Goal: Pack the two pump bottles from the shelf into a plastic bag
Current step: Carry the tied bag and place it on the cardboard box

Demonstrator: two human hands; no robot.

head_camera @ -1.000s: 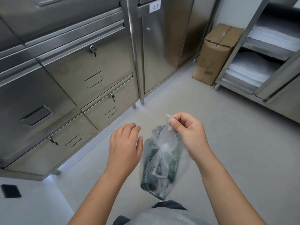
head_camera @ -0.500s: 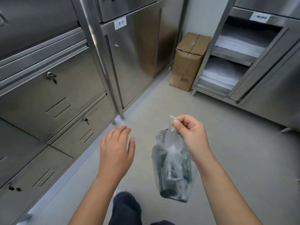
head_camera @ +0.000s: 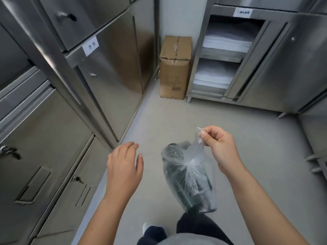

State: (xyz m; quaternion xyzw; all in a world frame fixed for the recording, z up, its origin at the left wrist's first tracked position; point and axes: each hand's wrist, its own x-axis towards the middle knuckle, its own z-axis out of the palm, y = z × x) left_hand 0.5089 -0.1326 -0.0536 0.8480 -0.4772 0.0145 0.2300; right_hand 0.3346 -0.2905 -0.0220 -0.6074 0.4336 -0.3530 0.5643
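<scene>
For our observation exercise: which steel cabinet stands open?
The far cabinet right of the cardboard box: its shelves of stacked white cloth show, while the others are closed.

Top point(head_camera: 177, 240): grey fabric, seen at the lower edge of view.
Trousers point(head_camera: 200, 225): dark navy, both legs.
Shoe point(head_camera: 146, 227): pale toe, blurred.
Forearms point(head_camera: 99, 214): bare down to the frame's edge.
Left grip point(head_camera: 123, 167): bare.
Right grip point(head_camera: 221, 149): bare, thumbnail short and plain.
</scene>
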